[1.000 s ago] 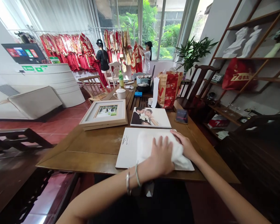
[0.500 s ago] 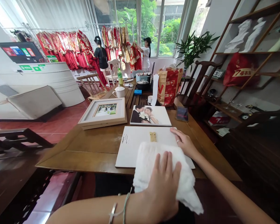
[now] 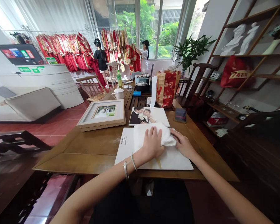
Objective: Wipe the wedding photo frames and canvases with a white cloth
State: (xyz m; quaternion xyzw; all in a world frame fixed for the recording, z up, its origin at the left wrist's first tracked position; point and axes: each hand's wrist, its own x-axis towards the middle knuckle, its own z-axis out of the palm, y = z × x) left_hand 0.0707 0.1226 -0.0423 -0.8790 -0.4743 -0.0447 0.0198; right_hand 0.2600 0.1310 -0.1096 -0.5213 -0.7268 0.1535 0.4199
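A white board [image 3: 175, 160], seemingly the back of a picture, lies flat at the near edge of the wooden table [image 3: 93, 149]. My left hand [image 3: 152, 143] presses flat, fingers stretched out, on a white cloth [image 3: 143, 132] at the board's far part. My right hand [image 3: 184, 144] rests on the board's right side, fingers touching the cloth's edge. A wedding photo print [image 3: 149, 116] lies just beyond the board. A framed photo [image 3: 102, 114] sits to the left of the print.
A small card stand [image 3: 180, 114], a red paper bag [image 3: 166, 88], a white teapot [image 3: 118, 92] and a green bottle [image 3: 118, 78] stand further along the table. Two people [image 3: 100, 59] handle red garments on racks by the window. Shelves [image 3: 235, 74] line the right wall; a dark bench [image 3: 16, 141] is at left.
My left hand has pushed the cloth from the board's near edge, where it hung over, back up to the far part. The right hand stayed on the board's right side.
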